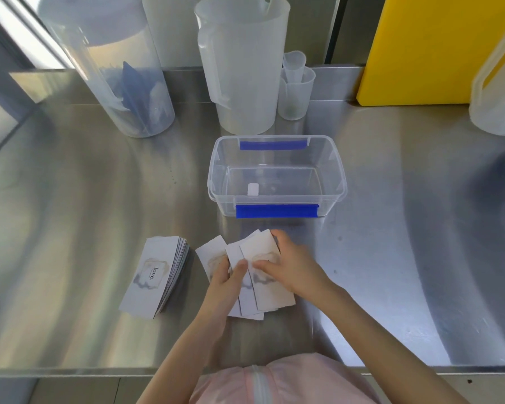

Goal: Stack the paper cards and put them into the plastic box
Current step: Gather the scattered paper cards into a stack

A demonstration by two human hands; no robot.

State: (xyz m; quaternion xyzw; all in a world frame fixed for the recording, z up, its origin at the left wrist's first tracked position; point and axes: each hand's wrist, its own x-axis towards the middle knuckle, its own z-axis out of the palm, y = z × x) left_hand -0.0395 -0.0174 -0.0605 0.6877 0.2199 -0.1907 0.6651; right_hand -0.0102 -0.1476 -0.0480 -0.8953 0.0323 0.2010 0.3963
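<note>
Several white paper cards [270, 294] lie fanned on the steel table in front of me. My left hand [226, 279] grips their left side with the thumb on top. My right hand [292, 265] presses on the top card and curls over the cards' far right edge. A separate stack of cards [155, 274] printed "love." rests to the left, untouched. Just beyond my hands the clear plastic box [340, 182] with blue clips stands open, with only a small white tag inside.
Behind the box stand a tall translucent jug [241, 62], a clear cylinder container [114, 71] and small measuring cups [296, 88]. A yellow board [429, 48] leans at the back right beside another plastic container [499, 91]. The table's front edge [99, 371] runs below my arms.
</note>
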